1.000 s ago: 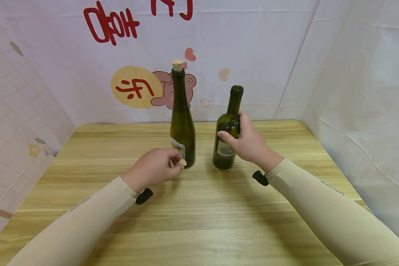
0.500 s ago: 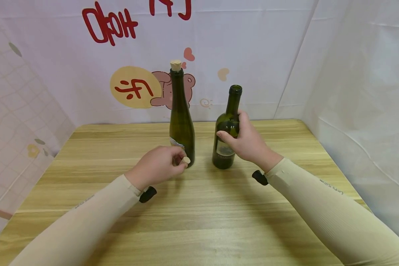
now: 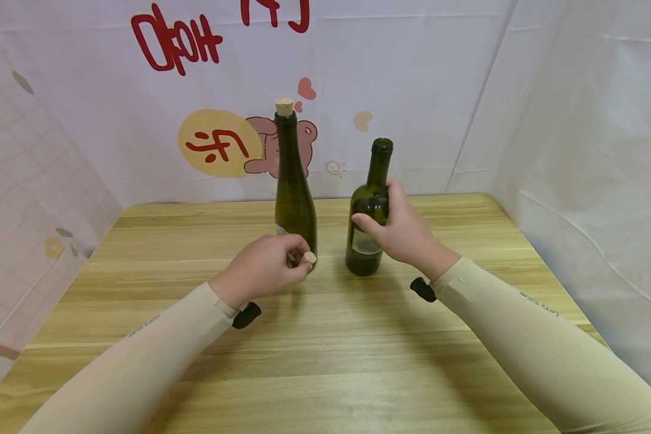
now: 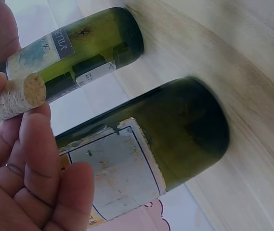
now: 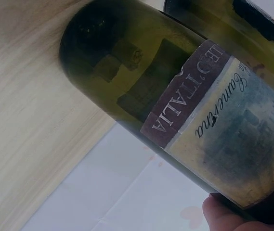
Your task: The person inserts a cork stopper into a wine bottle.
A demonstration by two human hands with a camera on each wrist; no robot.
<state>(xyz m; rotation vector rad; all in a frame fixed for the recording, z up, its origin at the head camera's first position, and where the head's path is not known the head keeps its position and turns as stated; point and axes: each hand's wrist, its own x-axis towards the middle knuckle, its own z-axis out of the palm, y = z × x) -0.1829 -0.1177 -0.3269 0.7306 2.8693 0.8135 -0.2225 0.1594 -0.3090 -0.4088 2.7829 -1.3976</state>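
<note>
Between thumb and fingers my left hand (image 3: 268, 265) pinches a small cork (image 4: 19, 98), its round end (image 3: 309, 258) facing the right. That hand is in front of the lower part of a tall green wine bottle (image 3: 295, 193), which stands upright with another cork (image 3: 284, 107) in its mouth and a torn label (image 4: 112, 168). My right hand (image 3: 404, 226) grips a shorter green wine bottle (image 3: 370, 202) around its shoulder. This bottle stands upright on the table, its mouth (image 3: 382, 144) uncorked. Its printed label (image 5: 233, 130) shows in the right wrist view.
Both bottles stand towards the back of a wooden table (image 3: 325, 355), a small gap between them. Behind hangs a white printed cloth (image 3: 412, 78), with further cloth walls at the left (image 3: 38, 169) and right (image 3: 586, 150).
My left hand has moved slightly right and up with the cork, across the front of the tall bottle's base. The right hand keeps its hold, and the view has shifted a little.
</note>
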